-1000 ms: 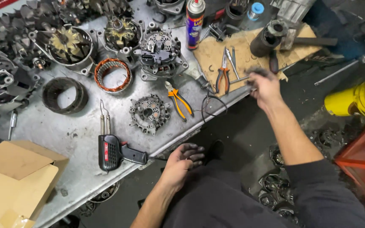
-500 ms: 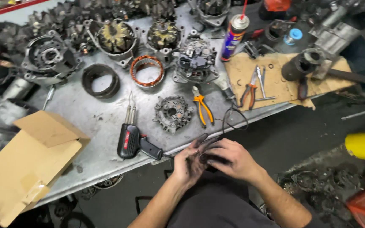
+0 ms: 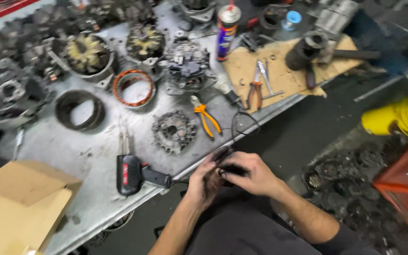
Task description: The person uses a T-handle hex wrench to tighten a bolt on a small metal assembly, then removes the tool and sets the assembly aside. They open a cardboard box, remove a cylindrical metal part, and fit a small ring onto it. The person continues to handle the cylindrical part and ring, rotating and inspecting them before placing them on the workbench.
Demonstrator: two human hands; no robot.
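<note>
Just off the tabletop's (image 3: 86,151) near edge, the left hand (image 3: 204,182) and right hand (image 3: 251,174) pinch a small dark part (image 3: 227,169) between their fingers; gripping it firmly near the body should keep it steady.

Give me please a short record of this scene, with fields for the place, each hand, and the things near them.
place: metal workbench with dismantled alternator parts
left hand: grips a small dark part, greasy
right hand: also on the dark part
near hands: soldering gun, black wire loop, orange pliers
farther: copper stator ring, spray can, cardboard box
</note>
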